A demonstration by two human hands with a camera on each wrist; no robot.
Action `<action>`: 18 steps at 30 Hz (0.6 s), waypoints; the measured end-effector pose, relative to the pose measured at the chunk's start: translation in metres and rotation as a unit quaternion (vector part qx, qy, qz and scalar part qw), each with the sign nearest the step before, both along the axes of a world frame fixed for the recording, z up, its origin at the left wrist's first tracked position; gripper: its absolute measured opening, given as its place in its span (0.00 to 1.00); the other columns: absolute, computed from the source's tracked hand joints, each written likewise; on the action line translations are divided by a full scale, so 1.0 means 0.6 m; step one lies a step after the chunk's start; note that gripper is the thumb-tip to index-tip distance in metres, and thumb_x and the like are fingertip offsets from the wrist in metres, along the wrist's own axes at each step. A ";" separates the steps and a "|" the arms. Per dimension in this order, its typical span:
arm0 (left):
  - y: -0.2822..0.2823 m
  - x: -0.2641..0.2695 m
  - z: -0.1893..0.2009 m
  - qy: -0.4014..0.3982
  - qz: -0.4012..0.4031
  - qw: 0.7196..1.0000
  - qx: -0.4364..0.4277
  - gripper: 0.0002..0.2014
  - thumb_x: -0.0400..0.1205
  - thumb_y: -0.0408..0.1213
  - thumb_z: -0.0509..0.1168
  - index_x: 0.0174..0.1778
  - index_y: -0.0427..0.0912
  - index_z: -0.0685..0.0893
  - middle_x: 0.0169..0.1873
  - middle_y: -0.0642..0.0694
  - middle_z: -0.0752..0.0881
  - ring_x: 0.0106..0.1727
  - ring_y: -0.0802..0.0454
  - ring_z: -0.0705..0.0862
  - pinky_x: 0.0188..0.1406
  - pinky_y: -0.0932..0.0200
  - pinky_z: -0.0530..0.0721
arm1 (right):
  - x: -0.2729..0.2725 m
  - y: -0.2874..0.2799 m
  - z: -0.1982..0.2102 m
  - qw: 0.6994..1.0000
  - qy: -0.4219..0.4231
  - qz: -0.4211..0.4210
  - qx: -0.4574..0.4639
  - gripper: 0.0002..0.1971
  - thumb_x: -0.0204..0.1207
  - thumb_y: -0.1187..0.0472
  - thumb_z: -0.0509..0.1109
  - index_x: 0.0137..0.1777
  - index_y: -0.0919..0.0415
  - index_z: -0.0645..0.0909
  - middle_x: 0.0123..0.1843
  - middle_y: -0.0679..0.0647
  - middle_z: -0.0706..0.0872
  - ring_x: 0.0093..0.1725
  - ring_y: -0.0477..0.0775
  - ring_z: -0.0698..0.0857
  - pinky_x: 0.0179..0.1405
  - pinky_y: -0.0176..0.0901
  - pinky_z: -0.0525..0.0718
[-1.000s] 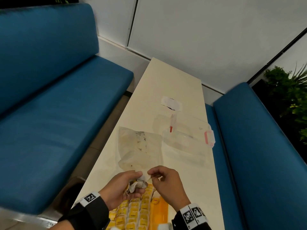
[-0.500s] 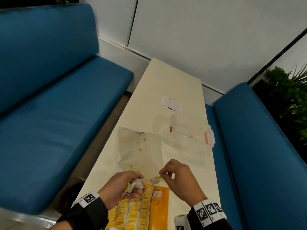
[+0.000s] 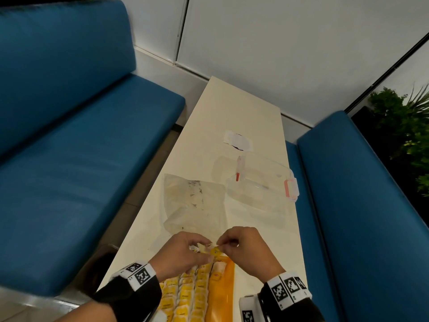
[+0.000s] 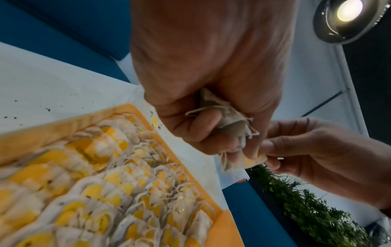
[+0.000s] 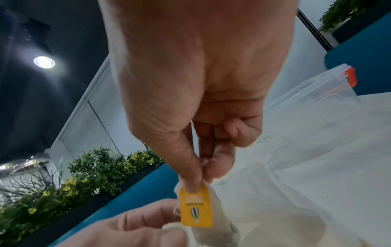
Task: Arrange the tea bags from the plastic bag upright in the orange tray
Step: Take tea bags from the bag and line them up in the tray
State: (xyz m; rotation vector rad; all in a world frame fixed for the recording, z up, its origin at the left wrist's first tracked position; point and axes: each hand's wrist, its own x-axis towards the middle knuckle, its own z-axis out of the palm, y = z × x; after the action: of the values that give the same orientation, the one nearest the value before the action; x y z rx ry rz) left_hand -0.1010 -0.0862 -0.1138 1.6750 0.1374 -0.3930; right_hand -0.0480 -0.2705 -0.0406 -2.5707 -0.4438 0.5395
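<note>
clutching a small bunch of white paper tea bags (image 4: 227,115), the left hand (image 3: 185,251) hovers over the far end of the orange plastic tray (image 3: 224,291), where rows of yellow-tagged tea bags (image 3: 185,293) stand upright. just right, the right hand (image 3: 248,248) pinches one tea bag by its yellow tag (image 5: 195,206). beyond both, the crumpled clear plastic bag (image 3: 193,201) lies flat on the cream table (image 3: 236,108), a clear lidded container (image 3: 262,180) beside it.
</note>
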 end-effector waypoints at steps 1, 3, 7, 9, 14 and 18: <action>-0.002 0.001 -0.004 0.002 -0.001 1.000 0.011 0.10 0.74 0.44 0.81 0.49 0.53 0.92 0.32 0.50 0.90 0.26 0.53 0.84 0.26 0.59 0.83 | 0.000 0.001 0.000 1.000 -0.003 -0.004 0.005 0.08 0.75 0.63 0.74 0.47 0.51 0.92 0.45 0.43 0.90 0.45 0.38 0.86 0.43 0.24 0.80; -0.004 0.003 -0.012 0.008 0.000 1.000 0.023 0.08 0.75 0.45 0.81 0.47 0.51 0.92 0.27 0.49 0.89 0.25 0.53 0.81 0.27 0.58 0.82 | -0.003 0.001 0.000 1.000 -0.006 -0.003 0.004 0.08 0.75 0.63 0.73 0.47 0.51 0.92 0.44 0.43 0.90 0.43 0.38 0.86 0.41 0.24 0.80; -0.003 -0.001 -0.024 0.001 0.003 0.999 0.032 0.10 0.76 0.43 0.80 0.51 0.55 0.92 0.36 0.46 0.89 0.22 0.56 0.82 0.25 0.59 0.84 | -0.009 -0.009 -0.011 1.000 -0.008 0.007 -0.029 0.09 0.75 0.62 0.71 0.47 0.49 0.91 0.42 0.39 0.87 0.42 0.39 0.85 0.39 0.26 0.80; 0.002 -0.002 -0.033 0.005 0.019 0.999 0.037 0.13 0.76 0.43 0.79 0.56 0.55 0.90 0.38 0.46 0.89 0.21 0.52 0.82 0.26 0.59 0.84 | -0.011 -0.018 -0.018 0.997 -0.029 0.034 -0.070 0.09 0.76 0.60 0.70 0.48 0.48 0.90 0.41 0.38 0.84 0.39 0.38 0.81 0.38 0.23 0.74; 0.007 0.001 -0.059 0.048 0.039 0.997 0.040 0.21 0.77 0.45 0.78 0.65 0.55 0.83 0.44 0.40 0.89 0.24 0.46 0.83 0.19 0.63 0.77 | -0.025 -0.038 -0.037 0.981 0.023 0.104 -0.165 0.12 0.75 0.62 0.67 0.49 0.50 0.91 0.50 0.46 0.91 0.48 0.45 0.86 0.49 0.39 0.85; 0.007 -0.001 -0.066 0.062 0.023 0.996 0.061 0.19 0.79 0.47 0.76 0.65 0.53 0.83 0.40 0.43 0.91 0.24 0.48 0.84 0.20 0.61 0.77 | -0.032 -0.037 -0.055 0.962 0.099 0.146 -0.208 0.14 0.71 0.66 0.68 0.48 0.52 0.92 0.48 0.50 0.93 0.48 0.51 0.88 0.46 0.41 0.85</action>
State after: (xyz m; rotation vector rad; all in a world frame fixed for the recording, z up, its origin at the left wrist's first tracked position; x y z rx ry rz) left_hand -0.1018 -0.0819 -0.1536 1.7636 0.2967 -0.4608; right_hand -0.0670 -0.2928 -0.0734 -2.8180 -0.7069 1.0865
